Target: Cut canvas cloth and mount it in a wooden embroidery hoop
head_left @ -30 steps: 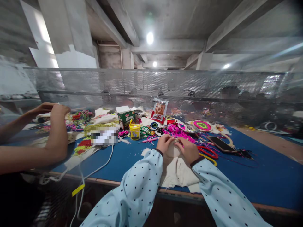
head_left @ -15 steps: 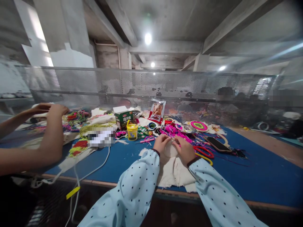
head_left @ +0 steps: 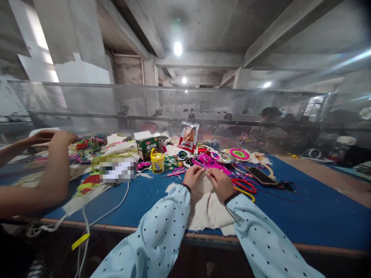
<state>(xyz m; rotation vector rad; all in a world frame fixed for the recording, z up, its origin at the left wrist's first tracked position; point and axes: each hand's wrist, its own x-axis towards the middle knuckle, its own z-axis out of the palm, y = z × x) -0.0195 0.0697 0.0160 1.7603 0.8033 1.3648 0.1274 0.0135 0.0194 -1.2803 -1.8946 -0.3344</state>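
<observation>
My left hand (head_left: 192, 177) and my right hand (head_left: 222, 184) meet at the upper edge of a cream cloth (head_left: 199, 212). Both have their fingers closed in a pinch there, thumbs close together. The cloth hangs toward me over the table's front edge area, with frayed borders and a rounded upper part between my hands. Whether a hoop lies under that part, I cannot tell. Just beyond my fingers is a heap of bright pink yarn (head_left: 213, 164). Red and yellow rings (head_left: 246, 187) lie to the right of my right hand.
A phone (head_left: 261, 176) lies on the blue table (head_left: 313, 216) at right. Behind my hands stand a yellow tub (head_left: 157, 163), a green box (head_left: 147, 144) and a snack packet (head_left: 188, 137). At left, a co-worker's arms (head_left: 55, 166) reach over cloth and yarn. A white cable (head_left: 124, 199) trails off the edge.
The view has shifted slightly, so everything sits a little further left. My hands keep their pinch on the cloth with hardly any movement.
</observation>
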